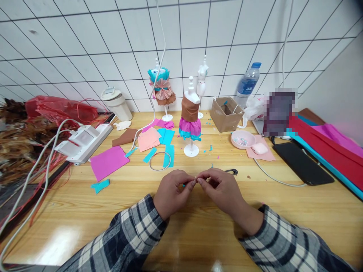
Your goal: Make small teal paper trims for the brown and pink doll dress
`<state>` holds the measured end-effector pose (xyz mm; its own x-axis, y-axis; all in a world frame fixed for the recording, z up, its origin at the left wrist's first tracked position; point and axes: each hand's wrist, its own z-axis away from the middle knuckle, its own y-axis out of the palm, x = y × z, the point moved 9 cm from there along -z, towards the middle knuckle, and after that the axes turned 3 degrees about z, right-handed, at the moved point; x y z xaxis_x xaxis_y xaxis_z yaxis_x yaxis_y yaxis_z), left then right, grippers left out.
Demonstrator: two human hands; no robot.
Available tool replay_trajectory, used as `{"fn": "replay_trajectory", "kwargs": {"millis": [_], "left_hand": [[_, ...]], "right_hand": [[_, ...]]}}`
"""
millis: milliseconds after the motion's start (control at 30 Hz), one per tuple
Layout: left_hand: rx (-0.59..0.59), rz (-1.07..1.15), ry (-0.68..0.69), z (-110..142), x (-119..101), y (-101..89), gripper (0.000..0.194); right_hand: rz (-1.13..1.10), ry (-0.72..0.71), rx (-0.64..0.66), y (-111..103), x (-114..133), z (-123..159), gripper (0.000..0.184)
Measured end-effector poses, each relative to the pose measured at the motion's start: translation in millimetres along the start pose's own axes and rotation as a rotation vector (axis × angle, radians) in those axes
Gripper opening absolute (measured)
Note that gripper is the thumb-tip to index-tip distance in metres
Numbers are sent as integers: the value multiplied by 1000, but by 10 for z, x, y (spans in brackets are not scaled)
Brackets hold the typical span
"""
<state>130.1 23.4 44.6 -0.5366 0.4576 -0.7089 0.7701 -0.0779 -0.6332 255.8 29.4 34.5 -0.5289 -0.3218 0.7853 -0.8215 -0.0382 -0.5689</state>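
My left hand (pixel 176 192) and my right hand (pixel 224 190) meet fingertip to fingertip above the near part of the table. Both are closed in a pinch on a tiny pale thing (pixel 195 177), too small to name. Just behind my right hand pokes out a black loop-shaped handle (pixel 234 172); the rest of that tool is hidden. Beyond my hands stands a small white dress form (pixel 191 90), wearing a brown wrapped top (pixel 190 109) and a magenta skirt (pixel 189 127) with a turquoise hem. A thin ring (pixel 159 169) lies to the left.
Magenta paper (pixel 110 161), peach paper (pixel 149 139) and turquoise scraps lie at left. Farther back are a dressed form (pixel 162 88), a bare form (pixel 202 77) and a cardboard box (pixel 225 122). A pink dish (pixel 238 143), black phone (pixel 304 162) and white power strip (pixel 85 141) flank them.
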Motion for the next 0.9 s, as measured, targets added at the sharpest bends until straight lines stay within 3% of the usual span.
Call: {"fn": "replay_trajectory", "kwargs": {"millis": [100, 267, 467, 600, 767, 900], "left_hand": [[12, 7, 53, 6, -61, 9, 16], [21, 53, 98, 16, -99, 9, 17], [9, 73, 96, 18, -114, -2, 17], [3, 65, 69, 19, -106, -4, 23], [31, 112, 65, 44, -87, 27, 21], [39, 129, 29, 39, -2, 67, 17]], "right_hand": [[-78, 76, 4, 16, -65, -4, 6], [-448, 345, 20, 39, -362, -25, 15], [-586, 382, -18, -61, -507, -113, 27], [-491, 326, -34, -69, -580, -142, 20], [-58, 129, -13, -151, -530, -183, 28], [67, 165, -129, -478, -538, -201, 24]]}}
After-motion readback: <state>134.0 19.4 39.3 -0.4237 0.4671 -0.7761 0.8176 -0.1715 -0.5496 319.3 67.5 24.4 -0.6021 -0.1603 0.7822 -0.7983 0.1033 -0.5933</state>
